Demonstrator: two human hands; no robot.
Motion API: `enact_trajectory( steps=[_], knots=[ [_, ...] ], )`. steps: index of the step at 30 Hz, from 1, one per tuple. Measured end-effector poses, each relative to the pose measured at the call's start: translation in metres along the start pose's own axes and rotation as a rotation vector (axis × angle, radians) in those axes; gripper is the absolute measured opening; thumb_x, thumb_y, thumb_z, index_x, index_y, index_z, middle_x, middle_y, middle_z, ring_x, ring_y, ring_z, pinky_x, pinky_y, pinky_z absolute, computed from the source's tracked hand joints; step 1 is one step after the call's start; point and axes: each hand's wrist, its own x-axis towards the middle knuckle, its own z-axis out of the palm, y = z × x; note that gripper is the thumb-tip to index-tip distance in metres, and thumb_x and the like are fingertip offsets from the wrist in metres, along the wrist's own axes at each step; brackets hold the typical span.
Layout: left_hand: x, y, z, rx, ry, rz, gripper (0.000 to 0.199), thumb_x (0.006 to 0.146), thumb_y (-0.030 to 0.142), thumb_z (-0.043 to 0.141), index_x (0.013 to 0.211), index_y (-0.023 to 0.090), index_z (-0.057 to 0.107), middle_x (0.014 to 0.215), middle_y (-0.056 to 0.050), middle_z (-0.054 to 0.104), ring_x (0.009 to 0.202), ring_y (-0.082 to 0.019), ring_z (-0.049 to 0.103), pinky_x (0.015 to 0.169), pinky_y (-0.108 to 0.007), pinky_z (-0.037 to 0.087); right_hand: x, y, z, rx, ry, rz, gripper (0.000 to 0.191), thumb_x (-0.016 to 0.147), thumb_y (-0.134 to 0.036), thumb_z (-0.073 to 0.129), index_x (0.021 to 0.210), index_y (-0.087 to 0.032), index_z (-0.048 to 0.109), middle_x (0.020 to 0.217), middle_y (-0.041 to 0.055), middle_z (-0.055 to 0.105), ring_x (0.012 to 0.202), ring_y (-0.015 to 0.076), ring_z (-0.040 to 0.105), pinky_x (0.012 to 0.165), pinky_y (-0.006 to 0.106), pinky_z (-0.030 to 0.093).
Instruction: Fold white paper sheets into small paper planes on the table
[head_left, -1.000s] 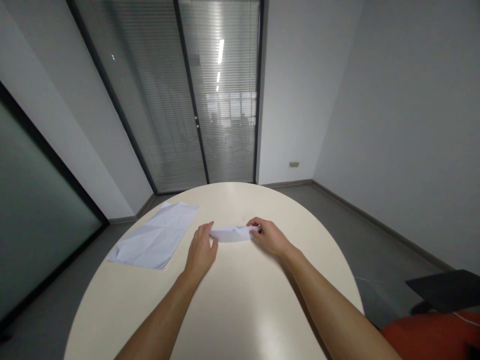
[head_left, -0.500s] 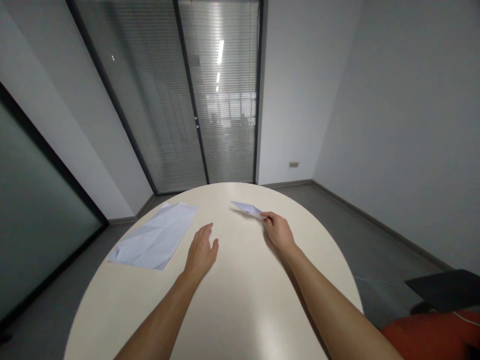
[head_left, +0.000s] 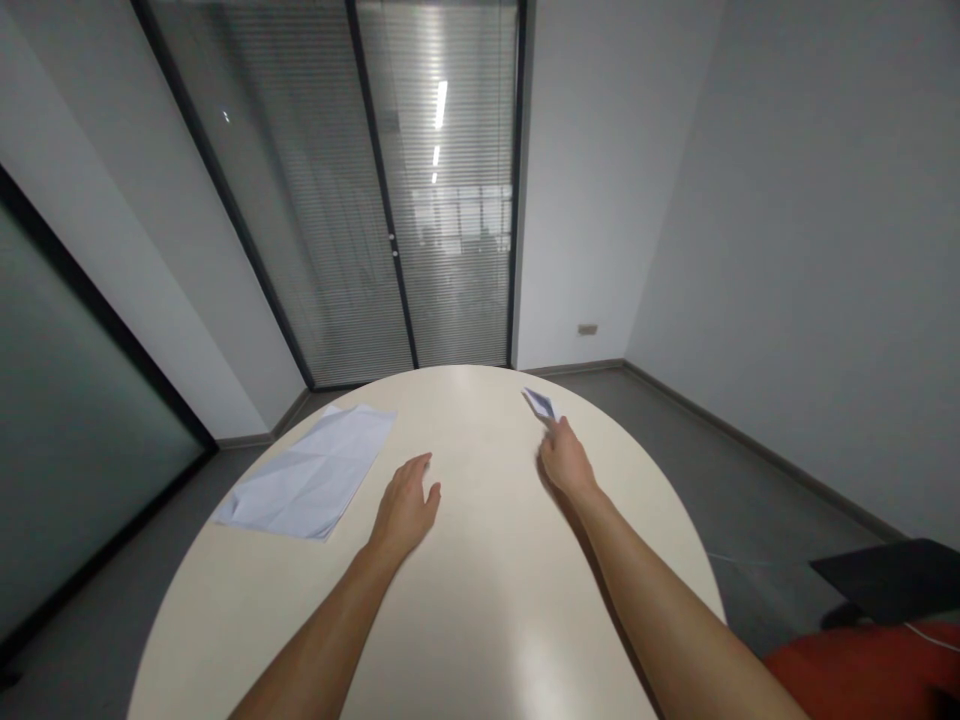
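My right hand (head_left: 568, 458) is closed on the near end of a small folded paper (head_left: 541, 404), close to the far right edge of the table. The paper's pointed far end sticks out beyond my fingers, and its full shape is partly hidden by them. Left of centre, my left hand (head_left: 406, 505) is held over the tabletop with its thumb apart from its fingers and nothing in it. Beyond it on the left lie creased white sheets of paper (head_left: 311, 475), which that hand does not touch.
The round cream table (head_left: 480, 600) fills the lower middle. A red chair (head_left: 862, 670) and a flat black object (head_left: 889, 580) are at the lower right. Glass panels with blinds (head_left: 450, 280) stand behind the table, beside a white wall with an outlet (head_left: 587, 329).
My right hand has moved right with the folded paper and turned it, so that it now points away from me. My left hand has shifted only slightly.
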Motion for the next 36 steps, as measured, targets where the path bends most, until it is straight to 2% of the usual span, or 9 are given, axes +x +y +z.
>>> enact_trajectory(
  steps=[5,11,16,19,23,26,29,33,36],
  knots=[
    [0.0,-0.001,0.0,0.001,-0.016,0.001,0.044,0.093,0.023,0.053,0.136,0.013,0.053,0.132,-0.016,0.063,0.122,-0.029,0.059,0.108,-0.048,0.048,0.002,0.003,0.0,-0.13,-0.066,0.037,0.065,0.088,-0.025,0.051,0.15,-0.005,0.043,0.158,0.026,0.034,0.137,0.0377,0.048,0.115,0.045,0.036],
    [-0.001,-0.001,0.0,0.003,-0.024,0.001,0.044,0.092,0.022,0.054,0.135,0.012,0.053,0.132,-0.016,0.064,0.122,-0.028,0.059,0.108,-0.047,0.048,0.007,0.007,-0.006,-0.21,-0.062,0.086,0.064,0.087,-0.032,0.056,0.145,-0.005,0.047,0.154,0.0283,0.038,0.135,0.0409,0.049,0.112,0.048,0.038],
    [-0.001,0.0,-0.002,0.007,-0.029,0.001,0.043,0.092,0.023,0.054,0.135,0.014,0.054,0.131,-0.014,0.064,0.122,-0.028,0.06,0.108,-0.047,0.048,0.011,0.015,-0.006,-0.202,-0.015,0.098,0.065,0.086,-0.032,0.057,0.145,-0.006,0.048,0.154,0.0267,0.039,0.136,0.0389,0.048,0.113,0.047,0.037],
    [-0.002,0.0,-0.001,0.009,-0.027,-0.003,0.043,0.092,0.023,0.054,0.134,0.014,0.054,0.131,-0.014,0.064,0.121,-0.028,0.06,0.108,-0.046,0.048,0.011,0.015,-0.007,-0.199,-0.014,0.105,0.059,0.085,-0.032,0.059,0.139,-0.008,0.055,0.155,0.0249,0.039,0.142,0.0399,0.04,0.116,0.05,0.031],
    [0.0,0.001,-0.004,0.04,0.003,0.007,0.042,0.092,0.022,0.053,0.133,0.016,0.055,0.13,-0.013,0.064,0.122,-0.027,0.06,0.109,-0.046,0.048,0.007,0.007,-0.009,-0.218,0.052,0.112,0.046,0.083,-0.031,0.06,0.125,-0.013,0.066,0.156,0.0201,0.038,0.149,0.045,0.02,0.117,0.064,0.02],
    [0.005,-0.001,-0.015,0.168,0.047,0.002,0.041,0.092,0.021,0.052,0.132,0.016,0.057,0.133,-0.015,0.063,0.126,-0.029,0.058,0.111,-0.046,0.046,0.001,-0.005,-0.01,-0.154,0.126,0.053,0.043,0.083,-0.03,0.06,0.123,-0.017,0.066,0.162,0.0147,0.029,0.151,0.0442,0.011,0.115,0.064,0.021],
    [0.007,-0.008,-0.032,0.363,0.067,-0.098,0.044,0.091,0.021,0.051,0.133,0.009,0.057,0.14,-0.021,0.058,0.133,-0.034,0.052,0.114,-0.049,0.041,-0.006,-0.019,-0.009,-0.095,0.092,-0.076,0.038,0.086,-0.029,0.057,0.122,-0.019,0.067,0.161,0.0135,0.032,0.152,0.0397,0.013,0.116,0.062,0.023],
    [0.004,-0.026,-0.049,0.591,0.056,-0.334,0.054,0.091,0.028,0.053,0.139,0.003,0.053,0.152,-0.028,0.045,0.144,-0.044,0.037,0.114,-0.058,0.033,-0.018,-0.032,-0.003,-0.054,-0.076,-0.239,0.032,0.088,-0.027,0.057,0.115,-0.02,0.07,0.156,0.0134,0.04,0.15,0.0359,0.02,0.117,0.058,0.025],
    [0.001,-0.037,-0.056,0.625,0.029,-0.475,0.054,0.094,0.035,0.047,0.139,0.004,0.053,0.148,-0.029,0.048,0.137,-0.043,0.046,0.108,-0.057,0.039,-0.023,-0.036,-0.001,-0.046,-0.138,-0.297,0.03,0.088,-0.027,0.058,0.113,-0.019,0.072,0.153,0.0136,0.044,0.15,0.0349,0.022,0.118,0.057,0.024]
  ],
)
